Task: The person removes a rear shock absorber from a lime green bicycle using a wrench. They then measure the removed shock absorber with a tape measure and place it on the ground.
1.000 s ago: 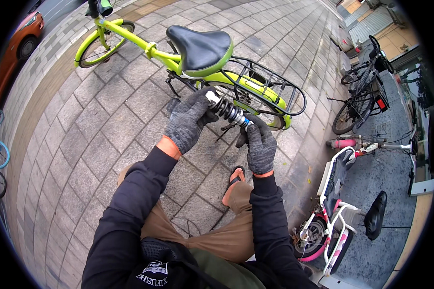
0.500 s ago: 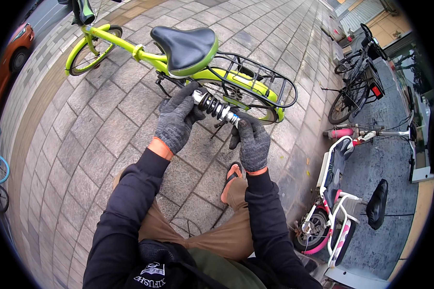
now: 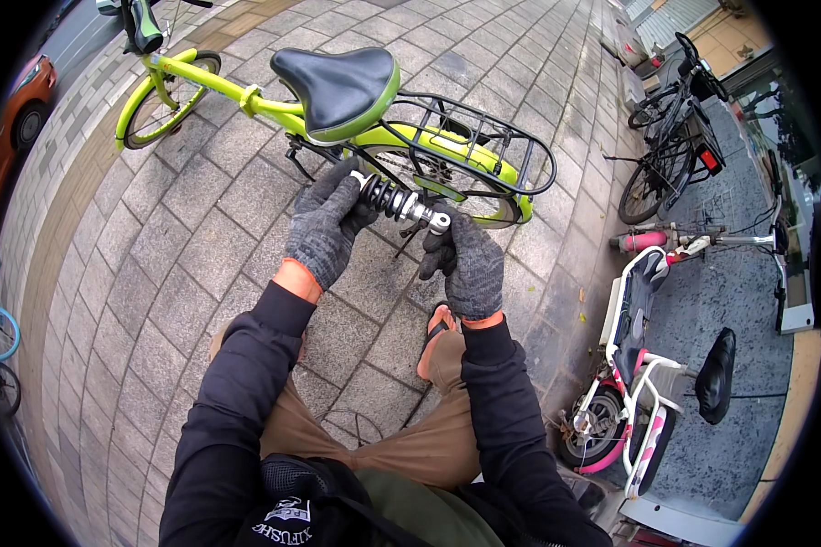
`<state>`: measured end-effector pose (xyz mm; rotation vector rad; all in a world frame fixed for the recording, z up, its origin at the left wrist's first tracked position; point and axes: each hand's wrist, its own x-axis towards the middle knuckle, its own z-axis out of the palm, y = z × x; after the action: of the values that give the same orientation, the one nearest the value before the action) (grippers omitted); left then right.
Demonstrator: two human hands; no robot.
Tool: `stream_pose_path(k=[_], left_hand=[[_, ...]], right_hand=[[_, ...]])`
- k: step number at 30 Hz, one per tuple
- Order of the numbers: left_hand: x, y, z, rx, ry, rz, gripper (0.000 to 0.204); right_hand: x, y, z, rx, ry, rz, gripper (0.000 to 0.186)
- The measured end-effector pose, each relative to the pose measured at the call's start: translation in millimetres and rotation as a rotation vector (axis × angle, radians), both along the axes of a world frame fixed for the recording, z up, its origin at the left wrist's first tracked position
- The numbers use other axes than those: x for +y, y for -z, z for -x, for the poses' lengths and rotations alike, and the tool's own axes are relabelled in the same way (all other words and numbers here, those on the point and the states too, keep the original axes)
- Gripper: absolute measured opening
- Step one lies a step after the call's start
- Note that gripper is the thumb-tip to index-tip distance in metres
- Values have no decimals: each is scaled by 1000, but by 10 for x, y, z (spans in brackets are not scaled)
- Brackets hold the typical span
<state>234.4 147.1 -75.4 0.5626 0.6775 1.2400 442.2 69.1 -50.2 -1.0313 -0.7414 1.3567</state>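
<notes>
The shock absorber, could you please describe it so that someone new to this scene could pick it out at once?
Find the yellow-green bicycle at the top, then, lower down, the grey-gloved left hand and right hand. The shock absorber slants between them. Unlike the bicycle's smooth black saddle, it has a black coil spring and a silver eye at its right end.

— Which way is open?
— Leftward: open paving (image 3: 192, 260) runs beside my left hand (image 3: 321, 230).
— Rightward?
— Paving beside my right hand (image 3: 472, 266), until the pink-and-white scooter (image 3: 631, 305) blocks it.
— Ahead?
— The green bicycle (image 3: 278, 108) stands there, its saddle (image 3: 337, 91) and black rack (image 3: 517, 152) beyond my fingers (image 3: 341, 190).
— Between your hands?
— The shock absorber (image 3: 394, 200) spans that gap; on my side, there's room between my forearms (image 3: 242, 369), above my sandalled foot (image 3: 438, 321).
</notes>
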Motion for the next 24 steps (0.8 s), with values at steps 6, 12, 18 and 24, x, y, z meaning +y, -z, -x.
stream_pose_path(k=[6, 12, 18, 24], left_hand=[[12, -22, 23, -22, 14, 33, 39], [-28, -41, 59, -3, 51, 16, 39], [-32, -63, 20, -32, 7, -17, 36], [-85, -153, -17, -7, 9, -57, 37]], right_hand=[[-38, -64, 16, -298, -19, -67, 32], [-43, -45, -19, -330, -39, 67, 35], [14, 103, -34, -77, -63, 171, 46], [30, 11, 74, -298, -21, -50, 31]])
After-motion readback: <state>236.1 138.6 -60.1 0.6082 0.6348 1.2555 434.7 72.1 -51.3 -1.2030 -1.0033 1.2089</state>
